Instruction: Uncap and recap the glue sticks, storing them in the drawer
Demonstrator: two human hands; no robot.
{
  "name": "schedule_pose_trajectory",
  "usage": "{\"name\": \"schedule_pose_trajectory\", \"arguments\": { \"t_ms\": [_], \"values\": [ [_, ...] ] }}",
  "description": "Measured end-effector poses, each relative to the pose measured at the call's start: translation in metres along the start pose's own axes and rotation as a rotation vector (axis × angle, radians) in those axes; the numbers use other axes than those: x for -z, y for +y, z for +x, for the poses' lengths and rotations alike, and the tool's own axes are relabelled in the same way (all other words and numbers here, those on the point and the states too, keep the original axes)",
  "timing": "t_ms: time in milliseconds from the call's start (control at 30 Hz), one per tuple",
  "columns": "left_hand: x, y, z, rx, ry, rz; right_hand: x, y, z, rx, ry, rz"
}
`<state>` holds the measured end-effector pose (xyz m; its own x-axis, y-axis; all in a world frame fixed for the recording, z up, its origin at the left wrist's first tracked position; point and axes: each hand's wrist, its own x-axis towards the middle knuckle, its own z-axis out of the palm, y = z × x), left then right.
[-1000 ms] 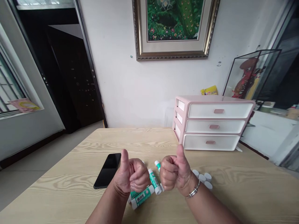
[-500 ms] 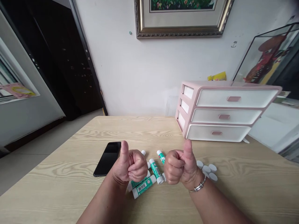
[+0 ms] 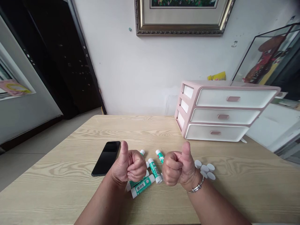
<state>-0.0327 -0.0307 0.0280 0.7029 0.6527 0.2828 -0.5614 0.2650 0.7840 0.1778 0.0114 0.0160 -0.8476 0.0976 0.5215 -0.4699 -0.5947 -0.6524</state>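
Note:
My left hand (image 3: 131,165) is closed in a fist with its thumb pointing up, and nothing shows in it. Level with it on the right, my right hand (image 3: 178,167) makes the same thumb-up fist and wears a silver bracelet (image 3: 197,188) at the wrist. Below and between the fists lie several green-and-white glue sticks: one (image 3: 155,170) in the middle, another (image 3: 142,186) nearer me, and one (image 3: 160,156) farther back. The left fist partly covers some of them. Several round white caps (image 3: 204,168) are grouped beside my right wrist.
A black phone (image 3: 106,158) lies on the wooden table (image 3: 58,184), left of my left hand. A pink-and-white drawer unit (image 3: 222,115) stands at the back right, with a yellow packet (image 3: 217,76) behind its top. A framed picture (image 3: 180,31) hangs on the wall.
The view has shifted slightly, so most things sit a little further left and higher. Both hands keep their thumb-up fists, and the objects on the table look unmoved.

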Motion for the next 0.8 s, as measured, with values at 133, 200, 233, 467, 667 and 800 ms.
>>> {"name": "schedule_pose_trajectory", "arguments": {
  "t_ms": [133,200,233,467,667,800],
  "values": [
    [0.0007,-0.0011,-0.0008,0.007,0.000,0.008,-0.0007,0.0006,-0.0007,0.011,-0.003,0.013],
    [0.0010,-0.0015,-0.0010,0.015,-0.002,0.004,-0.0009,0.0008,-0.0006,0.016,-0.017,0.016],
    [0.0012,-0.0017,-0.0011,0.016,0.000,0.002,-0.0011,0.0009,-0.0005,0.020,-0.024,0.016],
    [0.0039,-0.0049,-0.0005,0.007,0.005,-0.019,-0.0040,0.0009,0.0001,0.049,-0.045,0.011],
    [0.0033,-0.0047,0.0005,0.009,0.002,-0.027,-0.0045,0.0005,-0.0002,0.059,-0.039,0.014],
    [0.0038,-0.0044,0.0010,0.005,-0.040,-0.030,-0.0023,-0.0002,-0.0007,0.059,-0.039,0.009]
  ]
}}
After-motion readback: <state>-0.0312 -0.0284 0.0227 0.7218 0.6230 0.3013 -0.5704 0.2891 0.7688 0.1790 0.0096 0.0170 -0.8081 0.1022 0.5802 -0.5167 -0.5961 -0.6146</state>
